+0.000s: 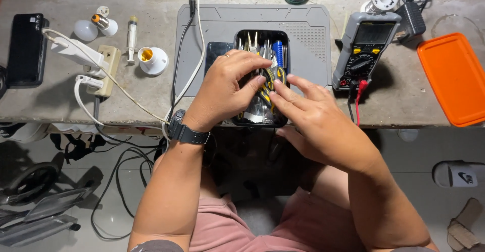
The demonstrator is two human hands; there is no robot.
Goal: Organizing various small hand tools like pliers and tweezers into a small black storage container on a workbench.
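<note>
Home electronics repair setup: bare concrete bench (76, 103) with grey work mat (308, 35), digital multimeter (362, 47) with probe leads, black tray of hand tools (281, 42), power strip (103, 70), loose bulbs and lamp socket (151, 59), sandals on tiled floor.

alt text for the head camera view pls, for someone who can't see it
Seen from above, a person's left hand and right hand dig together into a black tool tray of pliers and screwdrivers on a grey work mat. A multimeter and orange lid sit right, a power strip and bulbs left.
</note>
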